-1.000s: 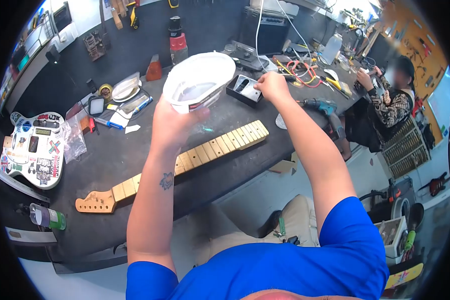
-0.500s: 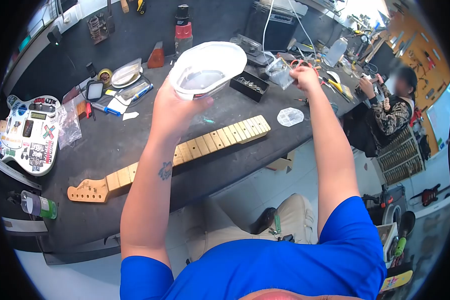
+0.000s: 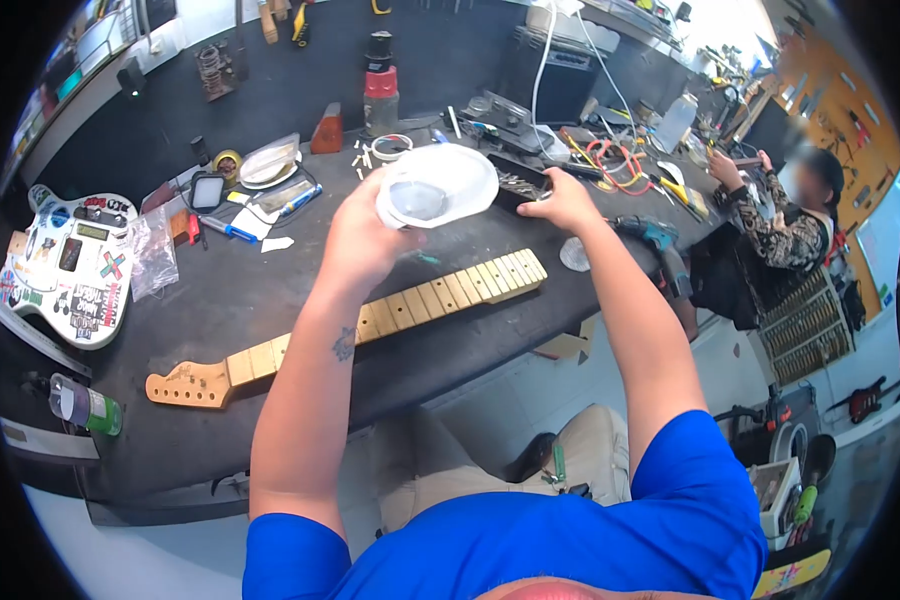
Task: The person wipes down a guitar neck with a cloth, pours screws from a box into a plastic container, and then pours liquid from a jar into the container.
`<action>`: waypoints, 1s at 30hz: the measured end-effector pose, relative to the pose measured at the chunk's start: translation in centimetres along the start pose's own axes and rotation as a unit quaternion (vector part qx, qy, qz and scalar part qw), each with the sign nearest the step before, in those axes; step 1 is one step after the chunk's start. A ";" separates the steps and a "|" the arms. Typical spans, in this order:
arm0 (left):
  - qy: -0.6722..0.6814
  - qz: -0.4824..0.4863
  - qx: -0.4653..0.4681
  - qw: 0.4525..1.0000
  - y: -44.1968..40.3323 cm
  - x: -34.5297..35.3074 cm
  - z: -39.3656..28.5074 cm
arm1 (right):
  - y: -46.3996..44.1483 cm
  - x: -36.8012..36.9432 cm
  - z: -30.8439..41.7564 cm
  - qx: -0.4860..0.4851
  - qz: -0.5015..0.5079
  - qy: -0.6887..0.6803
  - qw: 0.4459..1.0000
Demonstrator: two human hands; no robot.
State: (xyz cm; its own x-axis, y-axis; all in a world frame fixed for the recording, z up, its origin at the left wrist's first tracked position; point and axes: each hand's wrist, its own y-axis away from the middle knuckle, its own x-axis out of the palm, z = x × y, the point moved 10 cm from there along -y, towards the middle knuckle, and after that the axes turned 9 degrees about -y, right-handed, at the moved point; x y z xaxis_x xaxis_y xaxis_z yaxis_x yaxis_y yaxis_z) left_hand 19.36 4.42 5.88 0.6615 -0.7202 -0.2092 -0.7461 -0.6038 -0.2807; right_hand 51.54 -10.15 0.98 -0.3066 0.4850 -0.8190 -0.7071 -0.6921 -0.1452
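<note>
My left hand (image 3: 362,232) is closed around the side of a white translucent plastic tub (image 3: 448,180), raised over the bench and tilted so its inside shows. To its right, my right hand (image 3: 570,207) grips the near right end of a small open black box (image 3: 503,172) with metal hardware pieces in it. The tub hides part of the box. Below both hands lies a guitar neck (image 3: 410,310), with its headstock toward the left. A clear plastic lid-like disc (image 3: 574,254) rests beside my right forearm.
A stickered white guitar body (image 3: 75,262) is at the left, near a spray bottle (image 3: 87,405). A cordless drill (image 3: 660,245) lies right of my forearm. Red cables (image 3: 620,165) and tools crowd the back right. A co-worker (image 3: 785,225) stands at the far right.
My right hand has let go of the small clear container and moved left onto the black box. The white tub has moved slightly right and down. The drill now shows beside my right forearm.
</note>
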 end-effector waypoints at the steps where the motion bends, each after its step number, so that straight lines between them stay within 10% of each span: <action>1: -0.044 -0.009 -0.002 0.999 0.1 -0.3 0.2 | -0.2 -0.8 -0.5 -0.027 -0.018 -0.090 0.995; 10: 0.070 0.171 -0.056 0.981 1.2 4.3 1.0 | 3.4 -8.1 9.4 -0.139 -0.003 -0.373 0.917; 18: 0.061 0.194 0.044 0.978 1.9 6.2 -0.5 | 4.9 -2.6 3.0 0.037 0.068 -0.744 0.664; 27: -0.083 0.099 0.044 0.991 2.6 5.9 -1.5 | 4.4 -3.5 -2.6 -0.043 0.049 -0.851 0.521; 30: -0.062 0.097 0.081 0.990 4.9 9.7 -2.6 | 8.7 -9.5 -5.6 -0.060 -0.020 -0.834 0.548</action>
State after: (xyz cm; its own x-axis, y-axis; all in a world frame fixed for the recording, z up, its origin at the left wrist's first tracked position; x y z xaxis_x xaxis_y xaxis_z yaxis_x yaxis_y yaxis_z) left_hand 21.92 -6.45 4.89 0.5189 -0.7634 -0.3848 -0.8447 -0.3887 -0.3680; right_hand 51.91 -23.79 4.37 -0.5192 0.2458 0.8186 -0.7178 -0.6453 -0.2615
